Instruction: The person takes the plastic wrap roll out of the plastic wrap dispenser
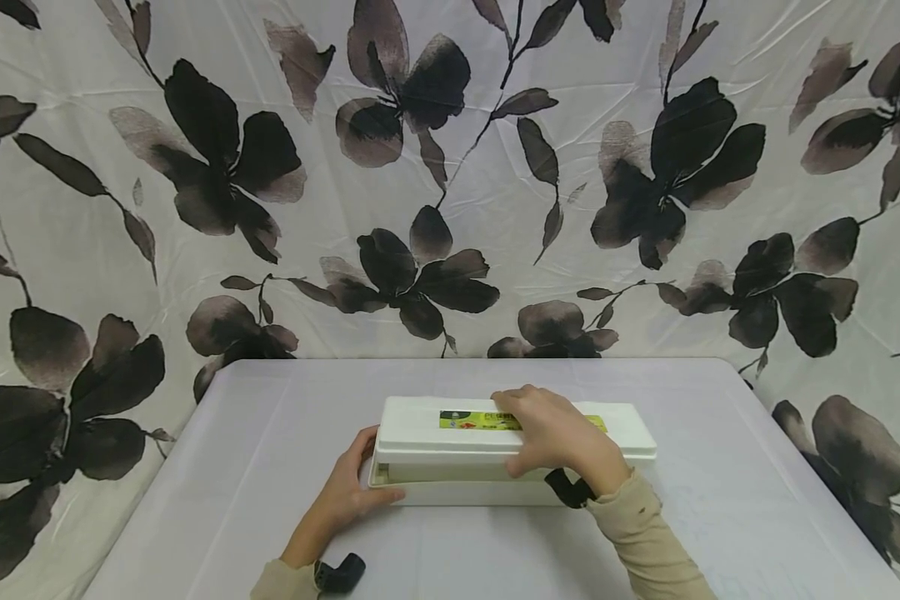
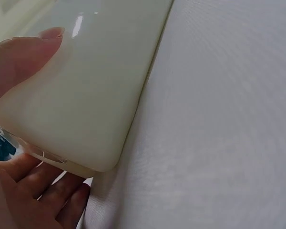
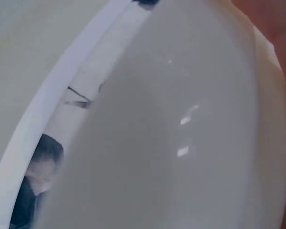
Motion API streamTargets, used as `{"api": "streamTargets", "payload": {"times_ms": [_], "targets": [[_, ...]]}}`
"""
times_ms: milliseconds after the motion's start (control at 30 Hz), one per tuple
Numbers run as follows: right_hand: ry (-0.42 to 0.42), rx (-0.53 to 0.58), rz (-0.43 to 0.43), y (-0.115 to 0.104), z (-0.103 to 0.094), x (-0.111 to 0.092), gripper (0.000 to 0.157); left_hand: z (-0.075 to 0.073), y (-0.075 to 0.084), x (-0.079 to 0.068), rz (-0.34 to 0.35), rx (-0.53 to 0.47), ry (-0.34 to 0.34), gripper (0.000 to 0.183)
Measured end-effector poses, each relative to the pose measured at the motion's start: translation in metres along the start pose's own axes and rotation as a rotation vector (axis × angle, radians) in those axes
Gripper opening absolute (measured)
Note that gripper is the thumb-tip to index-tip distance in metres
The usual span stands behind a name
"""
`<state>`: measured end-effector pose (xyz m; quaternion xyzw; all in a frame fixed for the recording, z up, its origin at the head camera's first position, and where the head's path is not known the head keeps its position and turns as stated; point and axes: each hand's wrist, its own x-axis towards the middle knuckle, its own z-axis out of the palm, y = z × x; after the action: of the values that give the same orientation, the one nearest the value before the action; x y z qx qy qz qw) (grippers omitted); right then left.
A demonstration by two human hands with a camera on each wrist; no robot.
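A long white cling film box (image 1: 465, 495), with a yellow-green label (image 1: 480, 420) starting "PE" on its lid, lies lengthwise on the table. Its white lid (image 1: 412, 421) appears raised from the base, with a gap at the left end. My right hand (image 1: 558, 433) grips the lid from above, thumb on the near side and fingers over the top, covering part of the label. At the left end my left hand (image 1: 345, 492) holds the base, thumb (image 2: 24, 64) on the front face and fingers around the end. Glossy white plastic (image 3: 133, 143) fills most of the right wrist view.
A white cloth covers the table (image 1: 270, 433), whose far edge meets a floral curtain (image 1: 540, 217). Dark wrist cameras (image 1: 340, 573) sit on both wrists, the right one close to the front of the box.
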<state>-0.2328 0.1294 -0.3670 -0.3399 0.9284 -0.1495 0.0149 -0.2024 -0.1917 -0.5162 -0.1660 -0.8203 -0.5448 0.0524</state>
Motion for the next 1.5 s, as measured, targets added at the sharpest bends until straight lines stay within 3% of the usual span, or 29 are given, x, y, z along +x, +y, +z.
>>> {"api": "streamTargets", "payload": {"times_ms": [300, 667, 1500], "targets": [[0.021, -0.005, 0.056, 0.005, -0.001, -0.016, 0.075, -0.001, -0.001, -0.001, -0.015, 0.004, -0.009, 0.087], [0.095, -0.001, 0.070, 0.013, 0.001, -0.033, 0.068, -0.001, -0.003, -0.001, -0.024, -0.004, -0.015, 0.087], [0.217, -0.015, 0.208, 0.037, 0.000, -0.070, 0.086, 0.001, -0.008, -0.003, 0.022, 0.022, 0.002, 0.087]]}}
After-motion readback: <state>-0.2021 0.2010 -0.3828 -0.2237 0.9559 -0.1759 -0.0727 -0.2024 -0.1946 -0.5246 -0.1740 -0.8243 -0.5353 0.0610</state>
